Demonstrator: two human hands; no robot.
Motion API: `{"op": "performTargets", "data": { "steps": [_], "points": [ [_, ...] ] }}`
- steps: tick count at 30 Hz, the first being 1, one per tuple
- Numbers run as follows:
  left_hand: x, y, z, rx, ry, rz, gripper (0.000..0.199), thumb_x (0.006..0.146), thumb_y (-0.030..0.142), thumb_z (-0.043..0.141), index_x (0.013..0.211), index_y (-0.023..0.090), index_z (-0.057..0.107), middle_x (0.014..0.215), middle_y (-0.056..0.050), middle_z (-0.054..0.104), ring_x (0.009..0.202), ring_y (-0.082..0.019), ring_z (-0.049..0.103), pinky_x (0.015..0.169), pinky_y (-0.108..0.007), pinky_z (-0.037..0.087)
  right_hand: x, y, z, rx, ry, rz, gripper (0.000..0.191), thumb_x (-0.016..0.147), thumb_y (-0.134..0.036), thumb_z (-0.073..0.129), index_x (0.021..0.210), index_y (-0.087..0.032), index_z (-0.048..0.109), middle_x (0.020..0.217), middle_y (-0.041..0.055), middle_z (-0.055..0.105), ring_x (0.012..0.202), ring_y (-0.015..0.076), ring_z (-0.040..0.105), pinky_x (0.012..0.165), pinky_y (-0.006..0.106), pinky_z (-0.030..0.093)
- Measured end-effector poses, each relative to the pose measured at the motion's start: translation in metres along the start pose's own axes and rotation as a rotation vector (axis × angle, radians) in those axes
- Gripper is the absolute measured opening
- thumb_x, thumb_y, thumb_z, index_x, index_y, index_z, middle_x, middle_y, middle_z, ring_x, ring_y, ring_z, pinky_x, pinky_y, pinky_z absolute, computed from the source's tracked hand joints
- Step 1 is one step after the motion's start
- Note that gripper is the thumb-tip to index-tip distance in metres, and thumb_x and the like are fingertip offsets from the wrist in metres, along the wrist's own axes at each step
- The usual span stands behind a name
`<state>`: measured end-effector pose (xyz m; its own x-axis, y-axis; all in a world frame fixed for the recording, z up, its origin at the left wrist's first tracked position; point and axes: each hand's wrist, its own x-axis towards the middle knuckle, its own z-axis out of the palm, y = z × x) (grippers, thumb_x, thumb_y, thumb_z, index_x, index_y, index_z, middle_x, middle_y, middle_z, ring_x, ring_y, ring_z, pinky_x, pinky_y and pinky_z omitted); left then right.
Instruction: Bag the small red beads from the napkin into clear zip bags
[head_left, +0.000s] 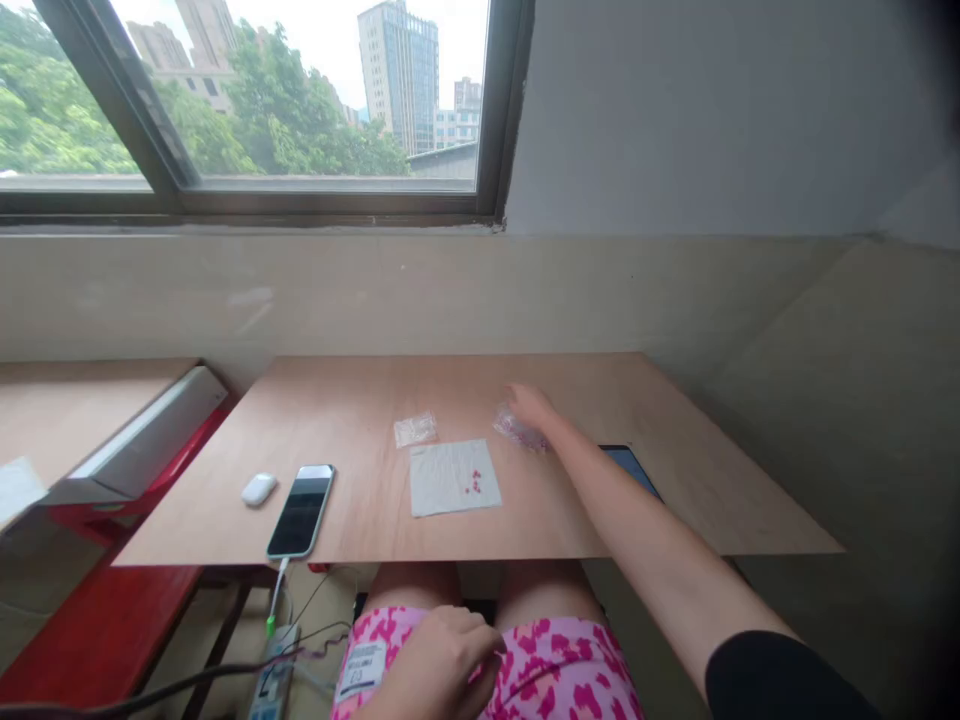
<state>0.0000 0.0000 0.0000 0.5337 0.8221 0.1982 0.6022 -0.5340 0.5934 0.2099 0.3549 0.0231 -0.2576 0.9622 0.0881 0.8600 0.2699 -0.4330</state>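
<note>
My right hand point(532, 407) reaches across the wooden board point(600, 405) and touches a clear plastic bag of pink beads point(517, 428). I cannot tell whether it grips the bag. A second clear bag point(415, 430) lies to its left, apart from the hand. Just below sits a white paper napkin point(450, 480) with a few small pink beads point(474, 482) on it. My left hand point(439, 660) rests on my pink patterned shorts below the board, fingers curled, with its palm hidden.
A smartphone point(301, 511) with a charging cable and a white computer mouse point(259, 489) lie at the board's front left. A tablet point(628, 465) lies partly behind my right forearm. A power strip point(274, 675) sits on the floor. A red-framed bench point(105, 630) stands left.
</note>
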Motion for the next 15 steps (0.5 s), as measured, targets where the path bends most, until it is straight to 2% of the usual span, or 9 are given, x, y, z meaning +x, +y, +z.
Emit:
{"op": "performTargets", "data": {
  "steps": [4,9,12,15],
  "points": [
    [0.003,-0.020,0.005,0.027,0.019,-0.034,0.022,0.080,0.008,0.059,0.093,0.022,0.070,0.081,-0.004,0.072,0.074,-0.020,0.068,0.066,-0.028,0.044,0.024,0.008,0.012,-0.083,-0.083,0.079,0.046,0.090,-0.017,0.066,0.136,-0.013,0.067,0.134,0.0192,0.067,0.127,0.0315,0.062,0.108,0.036,0.044],
    [0.010,-0.032,0.013,0.044,0.028,0.004,0.024,0.077,0.006,0.059,0.093,0.022,0.069,0.078,-0.004,0.072,0.070,-0.020,0.067,0.065,-0.026,0.045,0.037,0.015,0.015,-0.085,-0.144,0.092,0.037,0.086,-0.016,0.069,0.122,-0.012,0.075,0.126,0.0190,0.072,0.116,0.0299,0.068,0.099,0.032,0.048],
    [0.013,-0.032,0.007,0.033,-0.005,-0.028,0.023,0.079,0.008,0.058,0.094,0.022,0.069,0.080,-0.005,0.073,0.072,-0.021,0.068,0.067,-0.027,0.047,0.039,0.013,0.006,-0.021,-0.192,0.038,0.025,0.085,-0.016,0.070,0.107,-0.011,0.079,0.113,0.0163,0.077,0.105,0.0269,0.070,0.090,0.028,0.049],
    [0.017,-0.028,-0.008,-0.018,-0.011,-0.106,0.021,0.084,0.011,0.058,0.097,0.022,0.070,0.085,-0.007,0.074,0.077,-0.023,0.069,0.070,-0.028,0.048,0.035,0.006,-0.014,0.063,-0.242,-0.030,0.017,0.088,-0.020,0.068,0.092,-0.012,0.082,0.098,0.0129,0.079,0.093,0.0259,0.071,0.080,0.028,0.050]
  ]
}}
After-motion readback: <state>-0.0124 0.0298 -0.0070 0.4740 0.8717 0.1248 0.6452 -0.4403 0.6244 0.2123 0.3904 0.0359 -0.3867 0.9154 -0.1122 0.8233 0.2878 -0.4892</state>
